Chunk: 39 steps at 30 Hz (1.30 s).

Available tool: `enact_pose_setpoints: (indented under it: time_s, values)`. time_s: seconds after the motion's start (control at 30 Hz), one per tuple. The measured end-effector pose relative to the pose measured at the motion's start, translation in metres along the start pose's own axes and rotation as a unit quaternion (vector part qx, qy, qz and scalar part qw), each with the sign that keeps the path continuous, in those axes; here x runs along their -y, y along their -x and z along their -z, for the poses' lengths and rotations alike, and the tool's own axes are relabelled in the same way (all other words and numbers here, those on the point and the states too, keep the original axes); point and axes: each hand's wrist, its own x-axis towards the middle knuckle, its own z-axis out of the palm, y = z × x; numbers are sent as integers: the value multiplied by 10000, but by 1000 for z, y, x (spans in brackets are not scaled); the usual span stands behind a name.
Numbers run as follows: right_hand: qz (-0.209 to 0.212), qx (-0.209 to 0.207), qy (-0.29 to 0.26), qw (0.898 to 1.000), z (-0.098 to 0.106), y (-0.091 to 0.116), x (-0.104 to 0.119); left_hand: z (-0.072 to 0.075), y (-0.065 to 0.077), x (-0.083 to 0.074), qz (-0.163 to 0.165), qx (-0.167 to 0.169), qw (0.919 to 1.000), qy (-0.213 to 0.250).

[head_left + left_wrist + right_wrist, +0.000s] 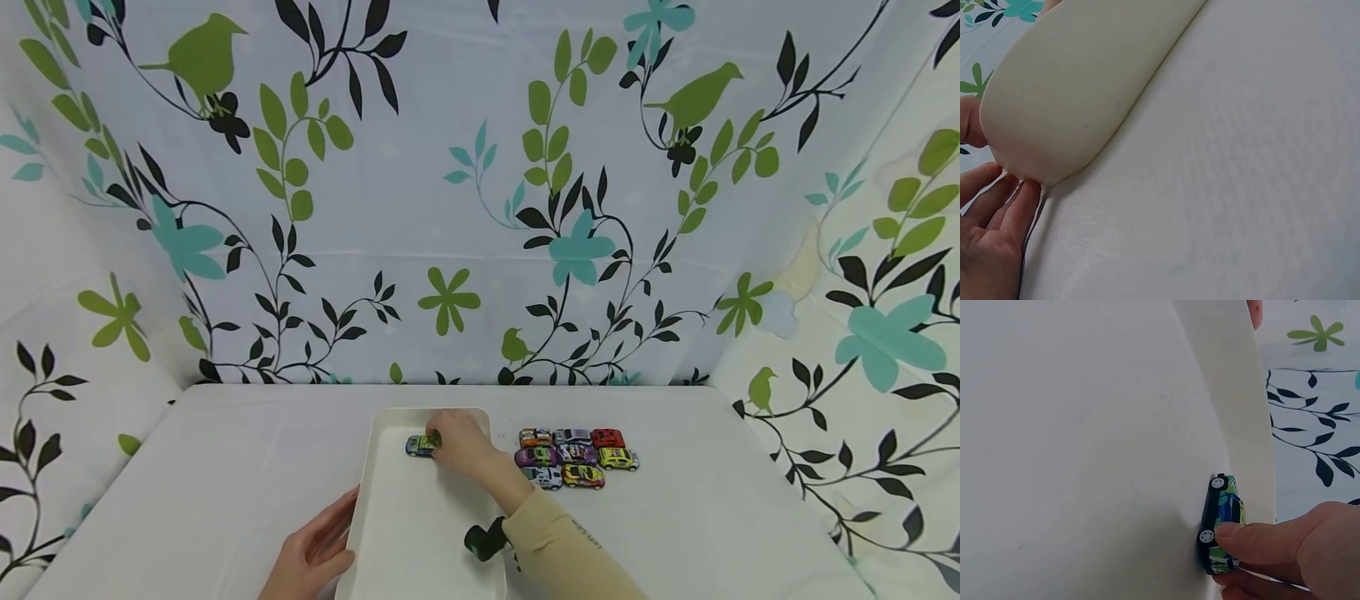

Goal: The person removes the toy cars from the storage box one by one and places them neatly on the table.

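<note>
My right hand (461,442) pinches a small toy car (420,446) with green and blue graphics, thumb on its side. The car is inside a white tray (363,508), near the far end; in the right wrist view the car (1227,519) sits beside the tray's raised wall (1241,394). My left hand (311,550) is at the tray's left side, its fingertips against the outer wall. Seen from the left wrist, fairly straight fingers (1022,209) touch the lower edge of the pale tray (1079,94).
Right of the tray, several colourful toy cars (577,454) stand close together in rows on the white table (675,517). A black wrist device (486,539) on the right arm overlaps the tray's right edge. A leaf-and-bird patterned curtain (420,167) hangs behind.
</note>
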Motion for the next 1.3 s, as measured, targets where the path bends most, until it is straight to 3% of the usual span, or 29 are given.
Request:
enact_pose_setpoints:
  time_s: [0.17,0.33,0.8,1.3]
  values:
    - [-103,150,-298,9994,8,9,-2,3,-1,3,-257,193,9994,104]
    - [59,59,-343,9994,15,18,-6,5,-1,4,-548,390,9975,217]
    - [94,-177,-887,9959,34,48,-23,4,0,4,-477,343,9981,196]
    - [125,-550,-1032,9931,47,71,-40,3,0,5,-542,307,9980,87]
